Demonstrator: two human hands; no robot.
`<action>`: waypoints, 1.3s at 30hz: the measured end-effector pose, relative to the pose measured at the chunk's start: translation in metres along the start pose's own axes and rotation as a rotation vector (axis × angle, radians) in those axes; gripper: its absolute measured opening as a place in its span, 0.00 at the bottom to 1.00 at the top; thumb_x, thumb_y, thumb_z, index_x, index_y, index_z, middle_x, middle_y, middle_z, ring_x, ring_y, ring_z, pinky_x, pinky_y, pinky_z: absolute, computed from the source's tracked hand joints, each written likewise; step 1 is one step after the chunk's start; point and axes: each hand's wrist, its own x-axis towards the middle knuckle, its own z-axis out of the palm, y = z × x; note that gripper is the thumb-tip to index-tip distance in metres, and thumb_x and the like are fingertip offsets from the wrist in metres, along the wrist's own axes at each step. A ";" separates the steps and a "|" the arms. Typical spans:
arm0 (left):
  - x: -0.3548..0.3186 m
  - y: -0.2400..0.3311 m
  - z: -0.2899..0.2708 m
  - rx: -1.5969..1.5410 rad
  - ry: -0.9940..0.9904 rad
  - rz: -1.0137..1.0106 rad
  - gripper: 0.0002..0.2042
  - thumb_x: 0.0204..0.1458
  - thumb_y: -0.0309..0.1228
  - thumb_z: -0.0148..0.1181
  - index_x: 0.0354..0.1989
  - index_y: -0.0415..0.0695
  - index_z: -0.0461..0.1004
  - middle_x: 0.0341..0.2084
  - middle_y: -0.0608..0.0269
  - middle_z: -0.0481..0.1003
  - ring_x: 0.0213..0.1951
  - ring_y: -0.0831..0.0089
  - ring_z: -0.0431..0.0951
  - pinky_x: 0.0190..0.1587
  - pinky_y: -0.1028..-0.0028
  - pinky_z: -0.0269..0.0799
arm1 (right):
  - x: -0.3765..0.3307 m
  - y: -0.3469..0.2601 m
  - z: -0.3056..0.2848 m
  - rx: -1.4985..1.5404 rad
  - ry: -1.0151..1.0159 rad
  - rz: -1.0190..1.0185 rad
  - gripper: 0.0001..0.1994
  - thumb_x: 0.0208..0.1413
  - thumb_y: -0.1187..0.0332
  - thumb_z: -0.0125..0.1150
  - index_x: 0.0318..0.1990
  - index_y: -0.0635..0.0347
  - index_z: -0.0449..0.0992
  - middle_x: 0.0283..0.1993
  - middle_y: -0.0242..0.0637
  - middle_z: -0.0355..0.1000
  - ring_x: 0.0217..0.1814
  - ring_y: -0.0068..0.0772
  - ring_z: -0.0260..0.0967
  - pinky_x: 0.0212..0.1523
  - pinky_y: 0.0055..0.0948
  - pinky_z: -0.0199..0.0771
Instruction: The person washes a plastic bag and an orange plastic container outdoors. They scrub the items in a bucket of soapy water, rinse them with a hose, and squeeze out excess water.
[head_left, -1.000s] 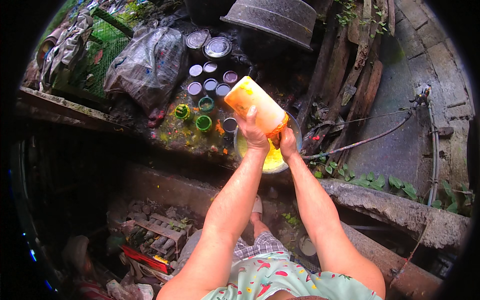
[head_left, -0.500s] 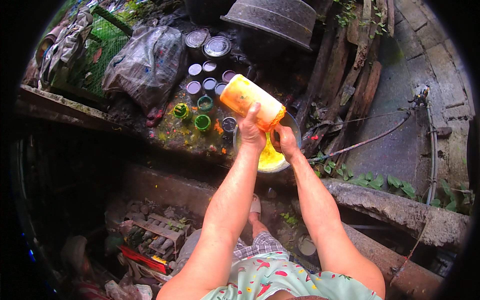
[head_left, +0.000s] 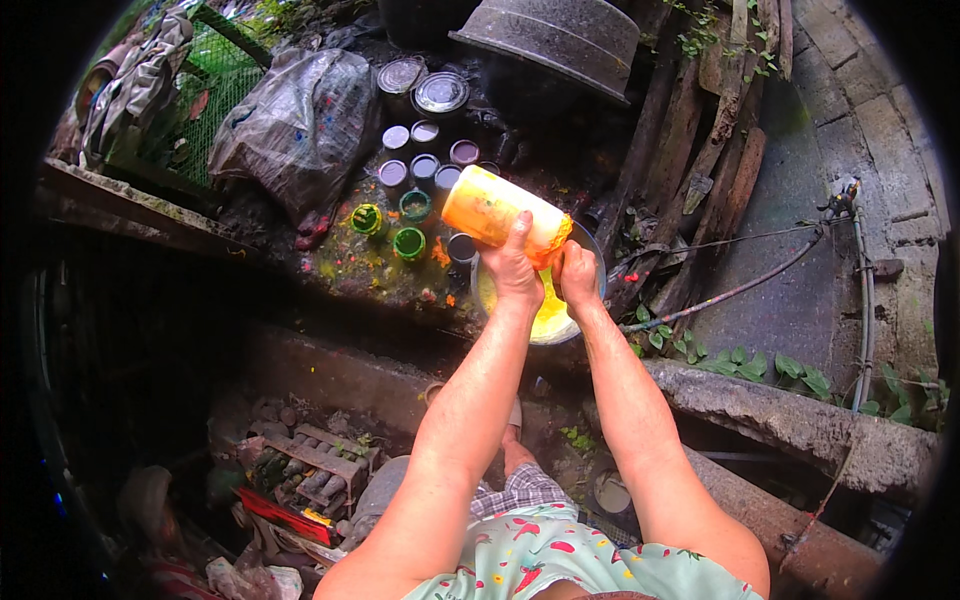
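My left hand (head_left: 515, 268) is closed round a plastic jar (head_left: 490, 208) smeared with orange and yellow paint. The jar lies tilted, its base up to the left and its paint-coated mouth down to the right. At that mouth my right hand (head_left: 577, 275) has its fingers curled together; what they hold, if anything, is hidden. Below both hands sits a round basin (head_left: 597, 300) with bright yellow paint (head_left: 553, 318) in it, partly covered by my hands and wrists.
Left of the jar stand open green paint jars (head_left: 409, 243) and several small lidded jars (head_left: 393, 173). Larger cans (head_left: 441, 92), a grey plastic sheet (head_left: 300, 120) and a big metal tub (head_left: 550, 40) are behind. Wooden planks (head_left: 690, 160) and a hose (head_left: 740, 290) lie to the right.
My right hand has shifted slightly up against the jar's mouth, its fingers more curled. The jar stays in my left hand over the basin, tilted slightly differently.
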 end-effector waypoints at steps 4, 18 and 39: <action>-0.006 0.001 0.000 0.036 0.025 -0.001 0.42 0.51 0.26 0.80 0.72 0.48 0.59 0.59 0.60 0.72 0.62 0.62 0.76 0.68 0.59 0.75 | -0.001 0.005 0.004 0.043 0.047 -0.035 0.25 0.76 0.57 0.46 0.29 0.65 0.77 0.23 0.32 0.72 0.24 0.21 0.67 0.27 0.32 0.65; -0.006 0.002 -0.001 0.495 0.192 0.110 0.48 0.47 0.33 0.87 0.70 0.39 0.57 0.60 0.53 0.71 0.61 0.61 0.76 0.65 0.60 0.76 | -0.005 0.027 0.001 -0.334 0.024 -0.214 0.25 0.77 0.55 0.46 0.42 0.70 0.81 0.34 0.59 0.80 0.39 0.50 0.83 0.41 0.47 0.77; 0.001 0.006 -0.011 0.623 0.218 0.203 0.51 0.43 0.35 0.89 0.70 0.38 0.55 0.60 0.50 0.71 0.60 0.60 0.77 0.65 0.60 0.75 | -0.014 0.039 -0.006 -0.326 -0.051 -0.305 0.24 0.73 0.63 0.42 0.25 0.70 0.71 0.21 0.53 0.70 0.23 0.50 0.70 0.32 0.51 0.69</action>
